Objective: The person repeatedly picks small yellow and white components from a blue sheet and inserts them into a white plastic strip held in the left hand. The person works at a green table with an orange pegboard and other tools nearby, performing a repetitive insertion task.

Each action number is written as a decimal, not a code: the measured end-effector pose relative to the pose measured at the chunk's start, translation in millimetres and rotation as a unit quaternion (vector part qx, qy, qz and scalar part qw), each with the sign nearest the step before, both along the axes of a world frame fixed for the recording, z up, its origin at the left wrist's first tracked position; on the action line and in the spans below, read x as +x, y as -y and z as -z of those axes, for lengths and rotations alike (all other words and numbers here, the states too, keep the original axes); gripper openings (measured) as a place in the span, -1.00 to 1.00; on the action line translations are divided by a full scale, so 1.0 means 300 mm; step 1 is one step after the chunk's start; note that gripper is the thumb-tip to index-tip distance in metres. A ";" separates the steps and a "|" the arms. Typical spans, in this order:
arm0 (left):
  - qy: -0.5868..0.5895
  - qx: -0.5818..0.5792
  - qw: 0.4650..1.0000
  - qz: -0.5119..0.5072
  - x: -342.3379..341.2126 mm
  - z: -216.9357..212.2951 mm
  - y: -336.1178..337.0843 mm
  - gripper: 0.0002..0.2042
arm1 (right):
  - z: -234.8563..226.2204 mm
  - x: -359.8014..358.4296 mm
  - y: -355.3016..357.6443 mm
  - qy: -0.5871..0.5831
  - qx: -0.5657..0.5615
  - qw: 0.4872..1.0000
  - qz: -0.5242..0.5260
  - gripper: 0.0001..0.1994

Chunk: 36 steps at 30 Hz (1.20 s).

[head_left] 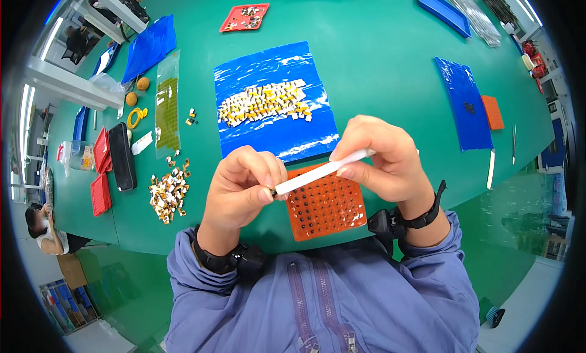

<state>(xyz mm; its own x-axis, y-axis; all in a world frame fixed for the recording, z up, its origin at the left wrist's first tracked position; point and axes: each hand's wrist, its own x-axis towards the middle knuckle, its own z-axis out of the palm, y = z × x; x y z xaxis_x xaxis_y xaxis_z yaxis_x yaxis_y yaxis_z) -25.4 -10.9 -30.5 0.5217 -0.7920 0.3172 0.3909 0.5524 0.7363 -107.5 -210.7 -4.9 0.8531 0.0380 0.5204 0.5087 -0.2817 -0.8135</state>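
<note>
Where the green table (390, 66) is overlaid by a blue sheet (262, 66) and an orange tray (329, 231), thumb-and-finger pinches are applied near the tray by the right hand (381, 160) and left hand (240, 185). A white stick (314, 176) is gripped by the right; any writing on a white slip (141, 143) cannot be read. At the stick's left end, a small dark piece (273, 193) is pinched by the left.

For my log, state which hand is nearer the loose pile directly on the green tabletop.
Left: the left hand is right of the pile; the right hand is farther right.
</note>
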 end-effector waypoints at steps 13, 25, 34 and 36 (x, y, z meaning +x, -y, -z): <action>0.003 -0.006 1.000 0.009 0.009 0.013 -0.005 -0.88 | -0.002 -0.004 0.007 0.010 -0.036 0.999 -0.008 -0.91; 0.006 0.002 1.000 0.005 0.004 0.007 -0.002 -0.88 | 0.006 0.005 -0.002 0.034 -0.046 0.998 -0.008 -0.92; 0.048 0.030 0.998 0.003 0.006 0.004 -0.010 -0.88 | -0.029 -0.014 0.023 -0.047 -0.093 0.994 -0.035 -0.94; 0.062 0.037 0.997 -0.002 0.009 0.006 -0.013 -0.89 | -0.025 -0.016 0.025 -0.055 -0.085 0.994 -0.041 -0.94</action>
<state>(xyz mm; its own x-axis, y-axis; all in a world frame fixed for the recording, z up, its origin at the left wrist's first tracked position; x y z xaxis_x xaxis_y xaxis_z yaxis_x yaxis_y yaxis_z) -22.9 -7.1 -32.3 0.4859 -0.8133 0.3201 0.2921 0.4963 0.8175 -112.3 -218.4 2.6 0.8949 0.1898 0.4039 0.4462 -0.3808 -0.8099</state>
